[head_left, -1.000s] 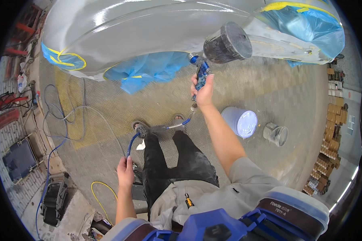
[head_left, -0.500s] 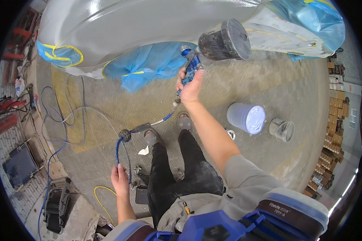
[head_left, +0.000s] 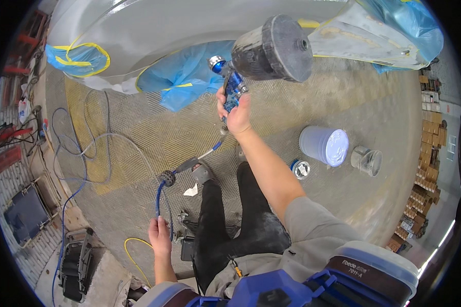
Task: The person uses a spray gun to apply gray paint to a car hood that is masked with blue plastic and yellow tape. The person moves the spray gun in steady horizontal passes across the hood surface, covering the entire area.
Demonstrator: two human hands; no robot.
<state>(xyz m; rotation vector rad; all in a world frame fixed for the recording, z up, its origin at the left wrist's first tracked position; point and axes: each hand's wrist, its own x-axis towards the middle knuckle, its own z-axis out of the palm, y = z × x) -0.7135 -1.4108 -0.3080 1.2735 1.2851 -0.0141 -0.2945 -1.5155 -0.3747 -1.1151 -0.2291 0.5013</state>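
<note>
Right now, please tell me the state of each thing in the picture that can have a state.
Spray gun: gripped in the right hand, raised, cup on top.
Blue hose: held by the left hand, hanging in a loop.
White bucket: upright on the floor, open.
Clear cup: tipped on its side.
Car panel: partly masked with blue film.

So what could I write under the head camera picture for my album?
A person's right hand raises a blue spray gun toward a grey car panel while the left hand holds the blue hose.
</note>
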